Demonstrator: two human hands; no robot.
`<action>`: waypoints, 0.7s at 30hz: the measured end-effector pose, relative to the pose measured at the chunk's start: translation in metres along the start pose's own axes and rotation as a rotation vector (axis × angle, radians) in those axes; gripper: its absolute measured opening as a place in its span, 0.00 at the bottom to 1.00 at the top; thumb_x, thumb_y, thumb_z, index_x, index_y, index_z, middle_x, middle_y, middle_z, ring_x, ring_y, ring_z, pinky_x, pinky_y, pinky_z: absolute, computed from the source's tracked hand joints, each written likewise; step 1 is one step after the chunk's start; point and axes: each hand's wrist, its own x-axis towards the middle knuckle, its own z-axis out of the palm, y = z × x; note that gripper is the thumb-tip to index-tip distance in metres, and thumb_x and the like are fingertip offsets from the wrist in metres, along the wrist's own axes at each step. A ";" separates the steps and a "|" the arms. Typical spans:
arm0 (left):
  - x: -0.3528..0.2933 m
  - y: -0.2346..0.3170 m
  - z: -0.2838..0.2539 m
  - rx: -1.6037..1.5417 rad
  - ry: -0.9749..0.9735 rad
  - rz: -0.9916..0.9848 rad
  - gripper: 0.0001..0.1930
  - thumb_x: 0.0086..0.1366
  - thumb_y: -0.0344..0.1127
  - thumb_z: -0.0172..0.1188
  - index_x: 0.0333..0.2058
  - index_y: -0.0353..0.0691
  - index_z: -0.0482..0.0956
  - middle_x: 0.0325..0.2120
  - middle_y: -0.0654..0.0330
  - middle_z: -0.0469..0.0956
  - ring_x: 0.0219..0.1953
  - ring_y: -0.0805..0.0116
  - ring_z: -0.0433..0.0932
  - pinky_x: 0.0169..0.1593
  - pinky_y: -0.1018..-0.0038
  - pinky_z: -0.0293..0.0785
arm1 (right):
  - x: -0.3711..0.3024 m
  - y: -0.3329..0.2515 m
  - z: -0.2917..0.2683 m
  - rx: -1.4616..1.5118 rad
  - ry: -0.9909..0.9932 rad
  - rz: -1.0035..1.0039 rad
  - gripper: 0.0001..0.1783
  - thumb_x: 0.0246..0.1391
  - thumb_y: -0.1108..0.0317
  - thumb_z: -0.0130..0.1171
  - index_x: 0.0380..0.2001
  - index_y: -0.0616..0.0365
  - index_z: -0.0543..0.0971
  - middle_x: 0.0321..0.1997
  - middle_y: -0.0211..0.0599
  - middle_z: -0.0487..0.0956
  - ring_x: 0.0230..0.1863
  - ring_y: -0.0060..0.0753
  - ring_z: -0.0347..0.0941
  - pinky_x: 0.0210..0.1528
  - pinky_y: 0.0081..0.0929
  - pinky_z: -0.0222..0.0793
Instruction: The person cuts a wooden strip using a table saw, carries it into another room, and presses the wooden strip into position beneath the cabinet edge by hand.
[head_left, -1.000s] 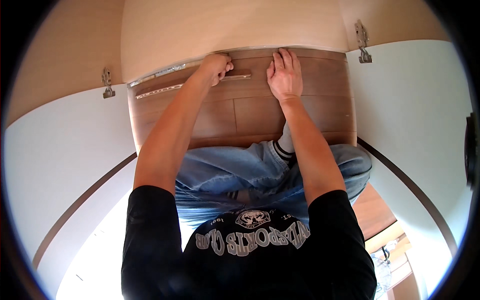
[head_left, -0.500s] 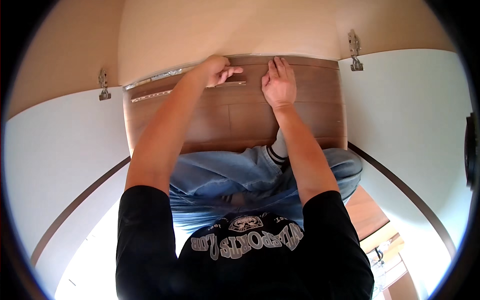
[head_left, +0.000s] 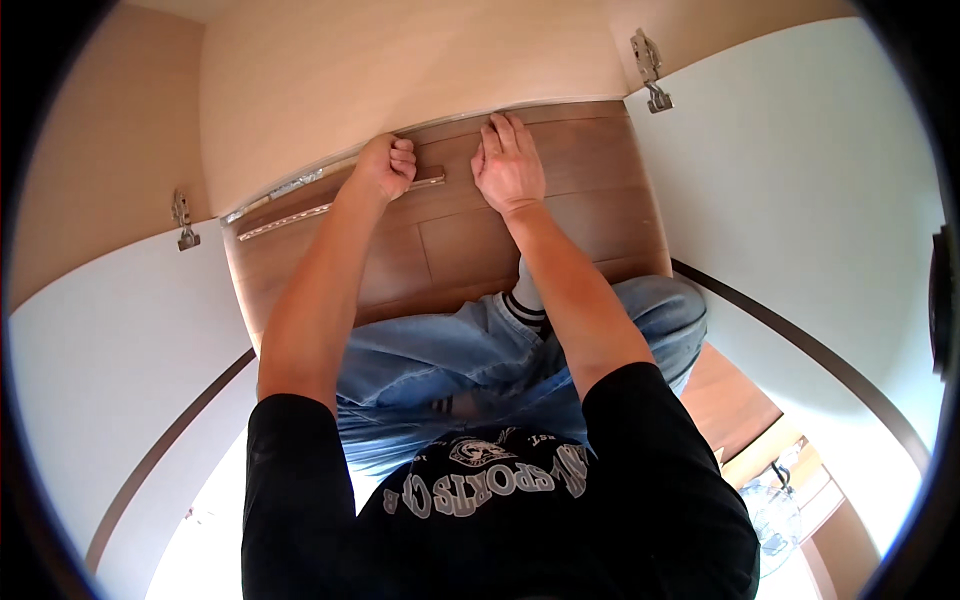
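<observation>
My left hand is closed in a fist at the back edge of the brown wood-look floor, with nothing showing in it. Beneath and beside it lies a narrow floorboard strip with a pale, speckled long edge, set at a slant along the back; the wrist covers part of it. To the right, my right hand rests with its fingers stretched over the boards, fingertips close to the back panel. A silvery strip shows in the gap at the back left.
White doors stand on the left and right, each near a metal hinge, left and right. My crossed legs in blue jeans take up the near floor. A fan is behind at the lower right.
My left hand has curled from loosely bent fingers into a tighter fist. My right hand stays on the boards. The whole view has tilted and shifted.
</observation>
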 end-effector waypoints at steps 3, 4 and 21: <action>0.000 0.009 0.002 -0.004 -0.055 -0.048 0.09 0.66 0.26 0.40 0.26 0.43 0.66 0.18 0.70 0.66 0.13 0.85 0.61 0.13 0.88 0.56 | 0.002 0.001 -0.002 0.003 0.008 0.006 0.19 0.51 0.66 0.60 0.45 0.64 0.81 0.57 0.44 0.75 0.63 0.51 0.68 0.66 0.45 0.65; -0.001 0.012 0.005 -0.009 -0.051 -0.046 0.09 0.66 0.26 0.40 0.26 0.43 0.66 0.18 0.70 0.66 0.13 0.85 0.61 0.13 0.88 0.56 | 0.004 0.002 -0.001 0.001 0.005 0.009 0.19 0.51 0.66 0.60 0.45 0.63 0.81 0.57 0.44 0.75 0.63 0.51 0.68 0.66 0.46 0.65; -0.032 0.019 0.022 0.820 0.177 -0.027 0.08 0.77 0.37 0.48 0.42 0.39 0.72 0.36 0.64 0.83 0.21 0.85 0.74 0.14 0.86 0.57 | 0.002 -0.002 -0.001 -0.067 0.048 0.059 0.19 0.54 0.65 0.57 0.47 0.64 0.80 0.55 0.46 0.76 0.63 0.51 0.68 0.67 0.47 0.63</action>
